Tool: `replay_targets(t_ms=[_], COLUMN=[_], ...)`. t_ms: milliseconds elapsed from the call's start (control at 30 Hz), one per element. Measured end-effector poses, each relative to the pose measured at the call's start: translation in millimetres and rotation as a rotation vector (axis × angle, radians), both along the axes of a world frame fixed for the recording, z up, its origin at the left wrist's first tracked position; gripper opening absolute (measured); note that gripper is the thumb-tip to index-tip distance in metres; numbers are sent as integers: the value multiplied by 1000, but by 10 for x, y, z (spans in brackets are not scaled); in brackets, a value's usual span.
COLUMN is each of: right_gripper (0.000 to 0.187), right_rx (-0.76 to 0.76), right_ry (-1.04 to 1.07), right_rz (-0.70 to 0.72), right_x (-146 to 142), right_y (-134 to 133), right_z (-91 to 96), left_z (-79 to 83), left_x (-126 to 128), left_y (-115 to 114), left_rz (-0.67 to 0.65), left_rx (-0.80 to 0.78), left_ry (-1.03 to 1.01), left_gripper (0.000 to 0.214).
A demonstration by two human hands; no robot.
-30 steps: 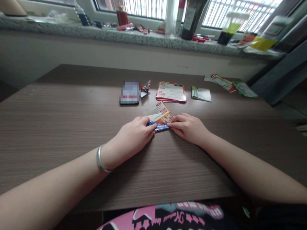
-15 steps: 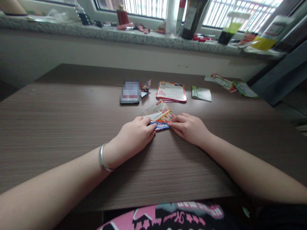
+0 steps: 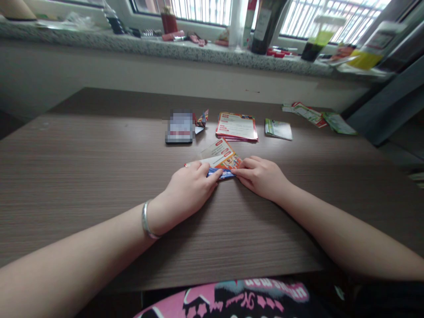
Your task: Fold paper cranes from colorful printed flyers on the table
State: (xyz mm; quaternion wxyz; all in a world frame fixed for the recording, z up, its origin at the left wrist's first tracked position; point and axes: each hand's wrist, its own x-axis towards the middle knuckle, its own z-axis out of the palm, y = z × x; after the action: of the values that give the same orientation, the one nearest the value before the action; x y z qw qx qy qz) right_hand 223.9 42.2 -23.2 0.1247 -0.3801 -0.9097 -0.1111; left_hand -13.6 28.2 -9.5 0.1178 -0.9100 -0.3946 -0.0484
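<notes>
A folded sheet of printed paper [image 3: 220, 154] lies on the table between my hands, white and orange on top with a blue folded strip along its near edge. My left hand [image 3: 194, 181] bears down on the strip from the left, thumb and fingers closed on the paper. From the right, my right hand [image 3: 260, 176] pinches the strip's other end with its fingertips. The two hands are close together but apart. Part of the paper is hidden beneath the left fingers.
Beyond the paper lie a phone [image 3: 179, 128] with a blurred screen, a small folded paper figure [image 3: 202, 120], a stack of printed sheets [image 3: 236, 126] and a small folded paper [image 3: 278, 129]. Green and red paper strips [image 3: 309, 114] rest at the far right. Bottles line the windowsill [image 3: 185, 51].
My left hand has slid a little to the right along the blue fold, nearer my right hand. The right hand has stayed in place.
</notes>
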Motion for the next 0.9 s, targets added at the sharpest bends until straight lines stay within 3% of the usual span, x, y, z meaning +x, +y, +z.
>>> replay_targets(t_ms=[400,733,900], right_gripper=[28,20,22], right_rx=[32,2,3], right_ry=[-93,-161,-145], right_rz=[-18,-49,-54], right_x=[-16,-8,-7], right_y=[-47,-115,-148], right_z=[44,110,105], left_z=[-28,-38,-18], left_x=[7,24,-4], left_y=[14,23,7], left_rz=[-14,-158,-166], left_rx=[-9,-11,-67], left_ry=[-7,-23,-50], left_gripper=[35,41,46])
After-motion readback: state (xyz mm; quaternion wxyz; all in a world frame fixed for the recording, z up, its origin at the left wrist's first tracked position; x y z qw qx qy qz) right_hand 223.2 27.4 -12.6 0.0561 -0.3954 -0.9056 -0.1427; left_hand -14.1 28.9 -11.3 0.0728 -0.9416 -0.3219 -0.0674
